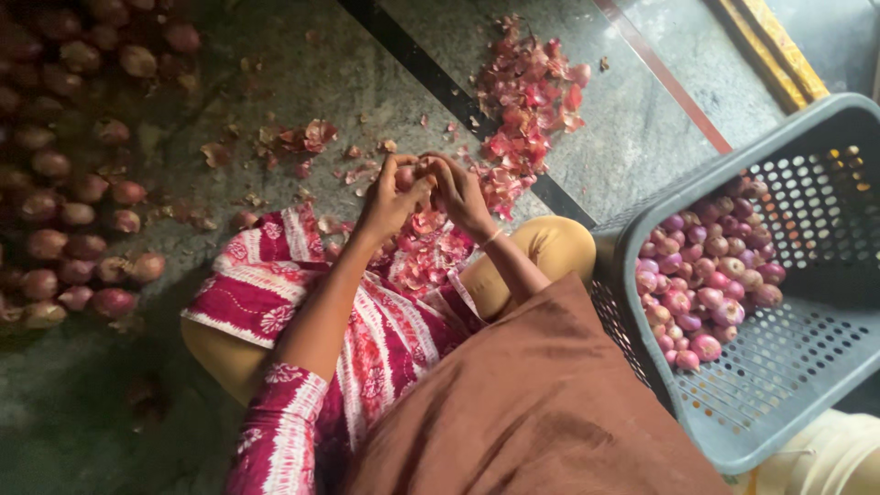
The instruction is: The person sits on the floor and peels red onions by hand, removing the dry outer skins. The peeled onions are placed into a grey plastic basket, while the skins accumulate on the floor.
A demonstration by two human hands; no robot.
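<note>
Both my hands meet over my lap around one small red onion (406, 177). My left hand (390, 197) cups the onion from the left. My right hand (461, 192) pinches at it from the right, fingers bent over its top. A thin bangle sits on my right wrist. Loose pink onion skins (423, 252) lie on the red and white patterned cloth over my knees, just under the hands. The onion is mostly hidden by my fingers.
A heap of unpeeled red onions (69, 183) covers the floor at the left. A grey perforated plastic crate (807, 367) at the right holds several peeled onions (710, 275). A pile of peels (527, 101) lies on the stone floor ahead.
</note>
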